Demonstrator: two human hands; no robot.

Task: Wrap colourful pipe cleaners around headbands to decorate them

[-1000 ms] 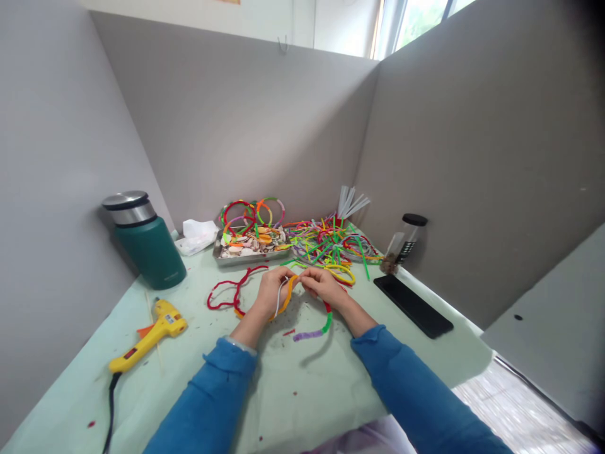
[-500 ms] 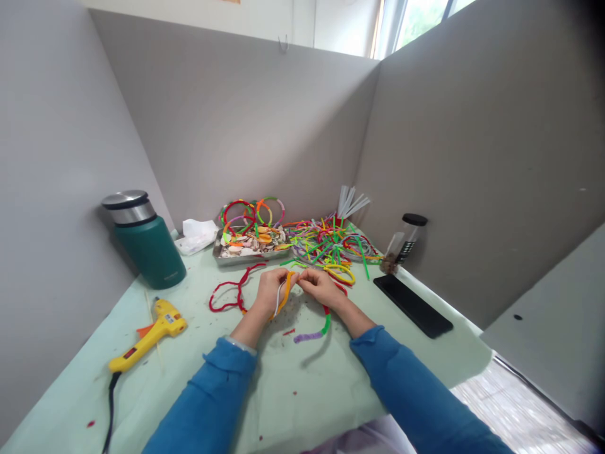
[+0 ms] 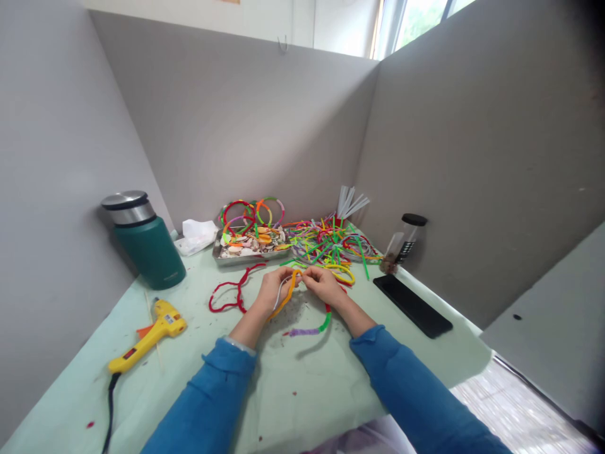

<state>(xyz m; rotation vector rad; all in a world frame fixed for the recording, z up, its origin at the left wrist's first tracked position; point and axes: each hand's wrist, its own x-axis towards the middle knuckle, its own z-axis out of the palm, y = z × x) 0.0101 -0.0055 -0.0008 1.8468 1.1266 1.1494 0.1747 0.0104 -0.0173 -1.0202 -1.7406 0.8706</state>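
Observation:
Both hands meet at the middle of the table, fingertips pinched close together. In my left hand (image 3: 275, 287) is an orange pipe cleaner (image 3: 286, 299), with a thin white strand beside it. My right hand (image 3: 323, 285) pinches at the upper end of the orange pipe cleaner. From under the right hand hangs a wrapped strip in red, green and purple (image 3: 305, 331), its purple end pointing left. Left of my hands lies a red pipe cleaner bent into loops (image 3: 227, 296). The exact contact between the fingertips is hidden.
A metal tray (image 3: 253, 258) of shells and coloured rings stands behind my hands, beside a heap of pipe cleaners (image 3: 331, 243). At left are a yellow glue gun (image 3: 151, 337) and a green bottle (image 3: 149, 249). A black phone (image 3: 412, 306) and a clear jar (image 3: 405, 243) sit at right.
My hands have shifted slightly to the right with the orange pipe cleaner. The purple end of the hanging strip has swung a little up and left.

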